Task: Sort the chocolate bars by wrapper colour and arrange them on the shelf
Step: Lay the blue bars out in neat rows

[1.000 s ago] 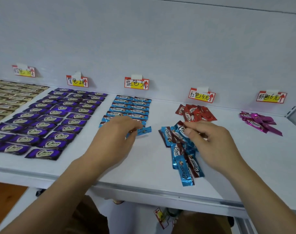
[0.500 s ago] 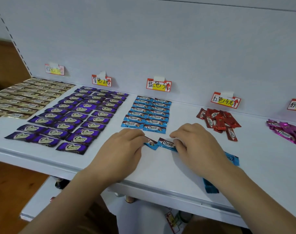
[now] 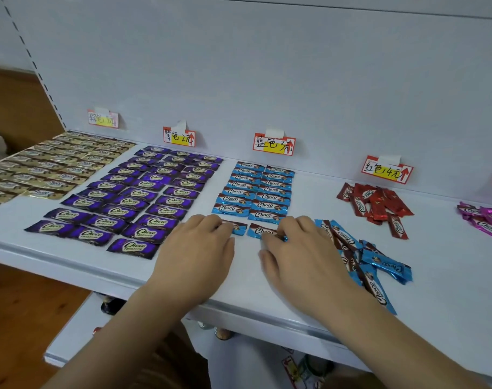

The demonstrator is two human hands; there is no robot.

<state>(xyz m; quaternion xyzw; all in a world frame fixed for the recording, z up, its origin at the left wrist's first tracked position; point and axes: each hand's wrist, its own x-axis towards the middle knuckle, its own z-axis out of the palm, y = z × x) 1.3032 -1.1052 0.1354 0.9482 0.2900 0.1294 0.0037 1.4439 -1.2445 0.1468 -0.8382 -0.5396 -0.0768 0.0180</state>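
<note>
Hands low over the white shelf (image 3: 267, 287), laying a new front row onto the two-column grid of blue Choco bars (image 3: 257, 192). Left hand (image 3: 195, 256) palm down, fingers bent over the left blue bar (image 3: 237, 228), only its right end showing past the fingertips; pressing or pinching cannot be told. Right hand (image 3: 300, 254) likewise palm down, fingertips resting on the near edge of the right blue bar (image 3: 263, 231), thumb spread toward the body, no firm grip visible. Both bars flat on the shelf, just in front of the grid's nearest row and almost touching each other. Just right of the right hand, a loose heap of unsorted blue bars (image 3: 365, 256), criss-crossed and partly under the wrist. Left of the left hand, purple bars (image 3: 132, 203) in tidy rows, the nearest nearly under the knuckles; further left, gold bars (image 3: 51, 167). Beyond the right hand, a jumble of red bars (image 3: 376, 204) below a red price tag (image 3: 386, 171), and pink bars (image 3: 483, 220) at the frame edge. Risks from here, as a judgement: slick foil sliding askew on release, a left knuckle nudging the closest purple bar out of line, or the right forearm dragging the blue heap toward the shelf lip.
</note>
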